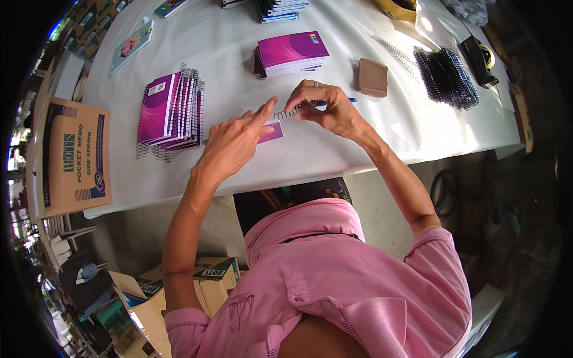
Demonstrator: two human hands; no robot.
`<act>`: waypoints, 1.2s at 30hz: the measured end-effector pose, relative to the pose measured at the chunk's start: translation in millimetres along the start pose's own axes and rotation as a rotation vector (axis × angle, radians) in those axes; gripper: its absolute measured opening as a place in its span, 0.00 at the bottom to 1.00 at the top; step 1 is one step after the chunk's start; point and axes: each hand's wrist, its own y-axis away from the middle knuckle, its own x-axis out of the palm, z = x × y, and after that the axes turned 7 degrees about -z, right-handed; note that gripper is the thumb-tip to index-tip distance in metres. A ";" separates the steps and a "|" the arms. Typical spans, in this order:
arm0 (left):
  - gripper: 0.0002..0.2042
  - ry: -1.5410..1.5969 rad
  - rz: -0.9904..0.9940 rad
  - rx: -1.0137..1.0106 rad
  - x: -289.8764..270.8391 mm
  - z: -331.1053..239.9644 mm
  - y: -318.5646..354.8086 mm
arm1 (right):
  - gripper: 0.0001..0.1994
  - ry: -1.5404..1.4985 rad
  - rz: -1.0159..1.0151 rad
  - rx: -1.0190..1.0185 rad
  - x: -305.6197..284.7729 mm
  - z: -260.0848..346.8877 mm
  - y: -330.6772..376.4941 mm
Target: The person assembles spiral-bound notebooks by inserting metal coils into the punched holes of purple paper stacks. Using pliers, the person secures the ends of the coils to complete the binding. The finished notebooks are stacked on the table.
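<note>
Purple notebook (273, 132) under flat L hand (234, 142); R hand (332, 111), just beside, pinches coil (283, 114), prob blue tool (353, 100) too

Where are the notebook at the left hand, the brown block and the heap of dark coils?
Notebook (273, 133): head view, exposed part of its purple cover.
Brown block (372, 76): head view, top face.
Heap of dark coils (446, 76): head view, middle.

From the wearer's head, a fisheye camera looks steeply down at close range, its bowed view running from a pink shirt (358, 277) below, past the left hand (236, 140) and right hand (331, 108), to the table (334, 152) beyond.
</note>
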 end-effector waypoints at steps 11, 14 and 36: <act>0.34 -0.098 -0.101 0.117 7.2 8.8 2.6 | 0.14 -0.069 0.087 -0.026 -2.9 -3.3 -4.9; 0.34 -0.043 0.012 0.019 -1.3 0.3 -1.0 | 0.15 -0.067 0.079 0.022 -0.9 -4.2 -3.7; 0.28 -0.060 -0.039 0.149 3.8 6.8 4.0 | 0.14 0.010 0.130 -0.150 -2.6 3.0 -4.8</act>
